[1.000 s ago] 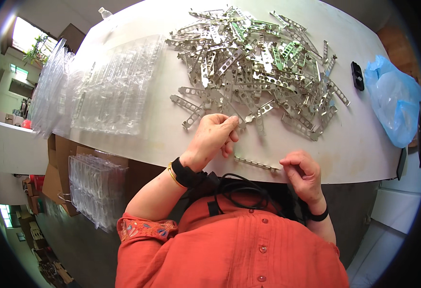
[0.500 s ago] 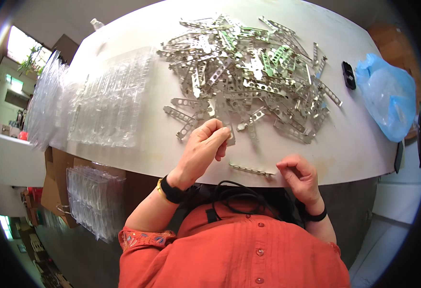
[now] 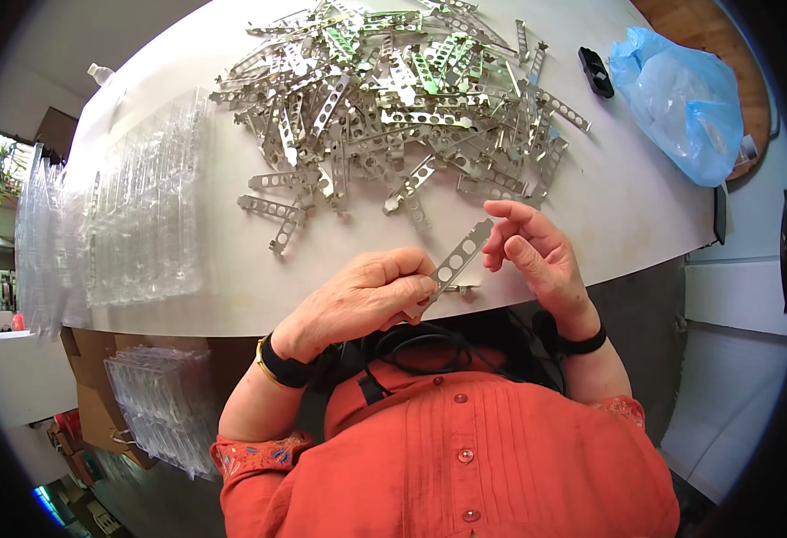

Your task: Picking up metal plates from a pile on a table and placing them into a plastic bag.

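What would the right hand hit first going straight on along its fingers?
Likely the far end of the bracket held in the left hand, right by the right hand's fingertips. Depth is unclear; it might pass over.

A: Metal strip (image 3: 463, 254), just off centre toward 3 o'clock?
B: Dull silver-grey; pattern, a row of round holes.
A: Pile of strips (image 3: 411, 117), 12 o'clock?
B: Silver-grey, similar hole pattern, white glints. Green tint on several.
A: Tabletop (image 3: 626, 202)?
B: White. Bag (image 3: 680, 108), 2 o'clock: translucent light blue.
A: Plastic trays (image 3: 147, 206), between 9 and 10?
B: Clear, ribbed in parallel bands. Cardboard box (image 3: 93, 399), 8 o'clock: brown.
A: Shirt (image 3: 492, 448), between 5 and 6?
B: Plain orange-red, darker red buttons (image 3: 466, 455). Cuff (image 3: 268, 455), 7 o'clock: multicoloured embroidery, some blue.
A: Wrists?
B: Wristband (image 3: 286, 366), 8 o'clock, black; bangle (image 3: 263, 360) beside it, gold. Second wristband (image 3: 583, 342), 4 o'clock: black.
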{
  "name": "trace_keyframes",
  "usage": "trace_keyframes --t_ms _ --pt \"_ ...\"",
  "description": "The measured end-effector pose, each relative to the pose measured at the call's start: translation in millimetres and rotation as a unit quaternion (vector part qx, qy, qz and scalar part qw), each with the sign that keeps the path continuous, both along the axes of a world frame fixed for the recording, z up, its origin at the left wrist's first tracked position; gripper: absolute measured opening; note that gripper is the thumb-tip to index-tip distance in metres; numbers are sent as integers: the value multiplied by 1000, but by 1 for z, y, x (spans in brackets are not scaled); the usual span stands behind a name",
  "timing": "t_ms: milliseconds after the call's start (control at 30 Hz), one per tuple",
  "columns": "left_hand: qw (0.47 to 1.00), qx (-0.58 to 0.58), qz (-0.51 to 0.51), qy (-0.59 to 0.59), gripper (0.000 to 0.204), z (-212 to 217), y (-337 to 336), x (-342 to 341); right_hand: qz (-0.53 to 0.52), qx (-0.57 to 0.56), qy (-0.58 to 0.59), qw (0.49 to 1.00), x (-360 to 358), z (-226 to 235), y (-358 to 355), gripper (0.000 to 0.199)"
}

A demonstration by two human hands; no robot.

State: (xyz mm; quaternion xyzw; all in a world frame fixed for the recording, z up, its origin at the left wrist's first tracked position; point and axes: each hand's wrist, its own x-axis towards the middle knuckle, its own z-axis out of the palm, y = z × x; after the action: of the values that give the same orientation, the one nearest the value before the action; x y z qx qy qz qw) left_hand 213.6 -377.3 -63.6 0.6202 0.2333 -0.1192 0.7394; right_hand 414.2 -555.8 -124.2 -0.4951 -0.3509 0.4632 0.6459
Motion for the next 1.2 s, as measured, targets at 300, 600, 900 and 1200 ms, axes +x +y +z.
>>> trace_keyframes --t_ms 300,600,900,1200 --pt "1000 -1 13 25 24 -4 5 -3 -7 -16 0 1000 -14 0 10 36" --pt "995 -39 81 -41 32 -16 18 -10 -32 -20 10 999 -12 -9 12 24" --pt "975 -107 179 -69 24 -43 32 -17 -54 -16 47 997 -8 -19 15 26" --pt "974 -131 182 -27 24 -57 38 -20 -23 -29 23 999 -6 -21 17 25"
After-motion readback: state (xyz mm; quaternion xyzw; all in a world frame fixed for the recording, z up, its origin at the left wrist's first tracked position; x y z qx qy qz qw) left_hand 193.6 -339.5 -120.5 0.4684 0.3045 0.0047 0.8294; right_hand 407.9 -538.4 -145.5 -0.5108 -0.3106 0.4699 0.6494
